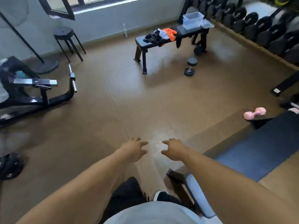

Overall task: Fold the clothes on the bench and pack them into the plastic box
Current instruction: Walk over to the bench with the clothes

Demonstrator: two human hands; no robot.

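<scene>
A black bench (145, 44) stands far ahead near the back wall. On it lies a loose heap of clothes: a black garment (151, 38), a white piece and an orange one (169, 33), with dark cloth hanging over the front edge. A clear plastic box (192, 20) sits on the bench's right end, its lid (207, 24) beside it. My left hand (135, 149) and my right hand (174, 149) are stretched out low in front of me over the floor, fingers relaxed, holding nothing, far from the bench.
A black dumbbell (191, 66) lies on the brown floor by the bench, a pink one (254, 113) at the right near a blue mat (258, 152). A dumbbell rack (258, 26) lines the right wall. A black stool (64, 33) and a weight machine (32, 88) stand left.
</scene>
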